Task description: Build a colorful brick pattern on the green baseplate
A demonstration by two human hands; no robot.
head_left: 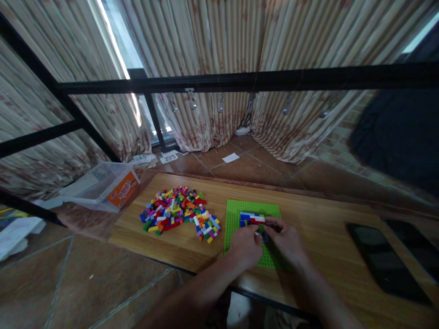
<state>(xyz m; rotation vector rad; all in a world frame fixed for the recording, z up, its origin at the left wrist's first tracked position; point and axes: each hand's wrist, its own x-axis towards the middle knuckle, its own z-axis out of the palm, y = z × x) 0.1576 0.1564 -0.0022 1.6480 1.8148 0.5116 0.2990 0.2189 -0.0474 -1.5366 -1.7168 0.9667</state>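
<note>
A bright green studded baseplate (236, 208) lies on the wooden table. Upon it stands a low toy-brick build (252, 218) of blue, red and white bricks, with a touch of yellow. My left hand (245, 244) reaches over the near side of the build, its fingers closed against the bricks. From the right, my right hand (283, 235) pinches at the build's right end with thumb and fingers. My fingers partly hide the bricks between them, so I cannot tell whether a single loose brick is held there.
Left of the baseplate lies a heap of mixed toy bricks (178, 208). A clear plastic box (99, 189) with an orange label stands beyond the table's left end. Two dark phone-like slabs (384, 260) lie at the right. A black metal rail (219, 83) crosses before the curtains.
</note>
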